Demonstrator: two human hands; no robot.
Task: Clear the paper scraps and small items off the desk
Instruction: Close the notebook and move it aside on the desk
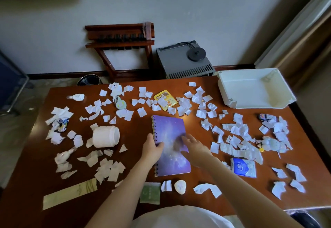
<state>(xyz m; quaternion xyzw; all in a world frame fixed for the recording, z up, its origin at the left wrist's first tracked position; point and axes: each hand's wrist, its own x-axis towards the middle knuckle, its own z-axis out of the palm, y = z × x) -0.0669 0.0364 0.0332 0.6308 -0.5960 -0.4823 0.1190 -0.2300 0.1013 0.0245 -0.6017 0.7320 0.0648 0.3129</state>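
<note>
the desk (133, 129) was reddish-brown wood, polished smooth and glossy enough to catch the light. the paper scraps (202, 114) were thin, white and matt, creased and rough at the torn edges. the notebook (172, 129) had a smooth, faintly glossy cover and a metal wire spiral. the jar (106, 136) was matt white plastic, ribbed; the tray (224, 93) was smooth white plastic. the blue packet (244, 167) looked shiny.

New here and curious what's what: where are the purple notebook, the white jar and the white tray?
notebook (170, 131), head view, upper cover.
jar (105, 136), head view, ribbed side.
tray (250, 91), head view, bare floor.
</note>
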